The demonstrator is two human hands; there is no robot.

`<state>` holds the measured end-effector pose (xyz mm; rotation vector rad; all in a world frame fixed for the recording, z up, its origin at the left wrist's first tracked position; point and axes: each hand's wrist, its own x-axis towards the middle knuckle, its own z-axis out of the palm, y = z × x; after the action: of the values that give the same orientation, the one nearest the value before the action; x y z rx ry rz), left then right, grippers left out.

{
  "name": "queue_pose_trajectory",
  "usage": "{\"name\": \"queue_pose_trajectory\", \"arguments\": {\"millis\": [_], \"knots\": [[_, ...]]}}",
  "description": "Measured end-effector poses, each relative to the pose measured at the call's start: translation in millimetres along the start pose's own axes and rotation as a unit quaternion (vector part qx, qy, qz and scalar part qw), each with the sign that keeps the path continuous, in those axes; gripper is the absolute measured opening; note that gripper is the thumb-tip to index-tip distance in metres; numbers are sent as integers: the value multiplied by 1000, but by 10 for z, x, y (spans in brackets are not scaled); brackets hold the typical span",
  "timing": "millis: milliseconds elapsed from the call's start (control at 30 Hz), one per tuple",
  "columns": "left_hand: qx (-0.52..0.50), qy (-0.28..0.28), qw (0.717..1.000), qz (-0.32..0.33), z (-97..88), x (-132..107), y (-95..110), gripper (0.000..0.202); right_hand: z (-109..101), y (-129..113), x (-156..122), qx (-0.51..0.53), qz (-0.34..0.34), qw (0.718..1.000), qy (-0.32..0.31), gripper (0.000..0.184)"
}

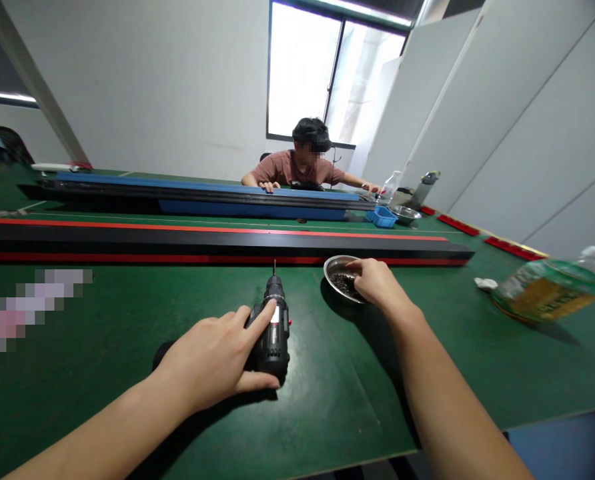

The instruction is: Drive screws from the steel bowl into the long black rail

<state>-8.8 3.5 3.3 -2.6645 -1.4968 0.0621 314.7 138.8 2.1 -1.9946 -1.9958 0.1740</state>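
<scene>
A black cordless drill (273, 337) lies on its side on the green table, its bit pointing away from me at the long black bar with red edges (217, 241). My left hand (212, 353) is wrapped round the drill's body and handle. To the right, a round metal bowl (329, 275) holds many small dark pieces that look like screws (345, 285). The fingers of my right hand (377, 281) are bent down into this bowl. Whatever is between those fingertips is hidden.
Beyond the bar lies a long blue and black bar (202, 190), with a co-worker (307, 160) seated behind it. A blue basket (381, 217) and a second metal bowl (405, 213) stand at the back right. Nearer, a plastic jar (547, 290) lies tilted on the table.
</scene>
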Motion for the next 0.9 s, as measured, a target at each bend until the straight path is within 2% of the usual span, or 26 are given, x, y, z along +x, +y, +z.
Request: {"name": "queue_pose_trajectory", "arguments": {"millis": [267,367,500,633,800,900], "knots": [[-7,-8,1000,-1,-36,-40,25,103,-33,75,33,-15,8,1000,7,55],[-8,-11,1000,0,-46,-40,37,103,-65,60,25,-13,18,1000,8,46],[-12,-11,1000,-2,-55,-28,38,102,-88,14,-17,13,11,998,-63,22],[-16,-13,1000,-3,-58,-35,33,102,-66,14,-34,59,-6,987,-150,22],[-18,-15,1000,-4,-56,-45,31,102,-53,29,-17,48,4,986,-157,13],[-18,-15,1000,-5,-58,-44,30,101,-64,5,-22,53,9,988,-141,11]]}}
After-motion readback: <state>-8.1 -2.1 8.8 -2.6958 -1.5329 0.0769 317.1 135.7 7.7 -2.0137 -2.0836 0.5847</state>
